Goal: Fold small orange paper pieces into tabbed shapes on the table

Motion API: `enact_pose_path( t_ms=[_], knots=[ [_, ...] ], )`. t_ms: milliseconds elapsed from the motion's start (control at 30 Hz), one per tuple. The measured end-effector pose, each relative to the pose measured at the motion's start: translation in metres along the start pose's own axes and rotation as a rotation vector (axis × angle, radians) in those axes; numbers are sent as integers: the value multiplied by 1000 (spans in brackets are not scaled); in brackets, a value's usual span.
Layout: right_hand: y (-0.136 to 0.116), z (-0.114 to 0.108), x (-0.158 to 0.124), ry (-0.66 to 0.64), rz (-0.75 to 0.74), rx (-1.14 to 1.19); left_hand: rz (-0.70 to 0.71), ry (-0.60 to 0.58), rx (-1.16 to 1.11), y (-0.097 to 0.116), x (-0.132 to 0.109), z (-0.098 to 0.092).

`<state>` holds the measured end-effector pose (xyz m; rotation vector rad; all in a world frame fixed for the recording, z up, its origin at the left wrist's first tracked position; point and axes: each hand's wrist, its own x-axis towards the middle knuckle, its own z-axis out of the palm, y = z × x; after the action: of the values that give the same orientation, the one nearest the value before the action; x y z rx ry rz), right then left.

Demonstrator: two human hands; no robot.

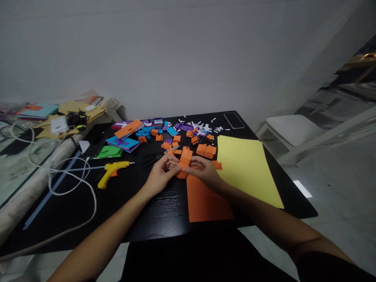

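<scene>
Between my two hands is a folded orange paper piece (185, 157), held a little above the black table. My left hand (162, 172) pinches its left side with thumb and fingers. On its right side my right hand (203, 169) grips it the same way. Below my right hand lies a flat orange sheet (207, 201), its top partly covered by the hand. Close beyond the hands sit a stack of orange paper pieces (206, 150) and several loose folded orange bits. Scissors (149, 160) with dark handles rest just left of the held paper.
A yellow glue gun (113, 172) lies left, with a white cable (88, 184) looping near it. Yellow sheets (246, 166) cover the right side. Behind are white paper scraps (202, 128), blue-purple folded papers (125, 143), green papers (108, 152) and a phone (234, 120). A white stool (289, 131) stands right.
</scene>
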<state>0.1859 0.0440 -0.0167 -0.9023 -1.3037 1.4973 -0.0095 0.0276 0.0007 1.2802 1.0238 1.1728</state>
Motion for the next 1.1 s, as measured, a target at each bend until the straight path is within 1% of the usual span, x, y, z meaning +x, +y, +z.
enact_pose_path(
  t_ms=[200, 400, 567, 700, 833, 933, 1100],
  knots=[
    [3, 2, -2, 4, -38, -42, -1, -13, -8, 3, -2, 1],
    [4, 3, -3, 9, -75, -30, -38, -77, -37, 5, -5, 0],
    [4, 2, -2, 35, -96, -39, -28, -114, 34, 10, -5, -1],
    [2, 3, -3, 40, -86, -29, -19, -91, 110, 10, -5, 0],
    [-1, 4, -3, 47, -83, -56, 47, -61, 238, 4, -5, -1],
    [-3, 4, -4, 51, -80, -91, 103, -60, 353, 1, -5, -3],
    [-6, 4, -5, 48, -60, -140, 127, -80, 401, 1, -6, -3]
  ],
)
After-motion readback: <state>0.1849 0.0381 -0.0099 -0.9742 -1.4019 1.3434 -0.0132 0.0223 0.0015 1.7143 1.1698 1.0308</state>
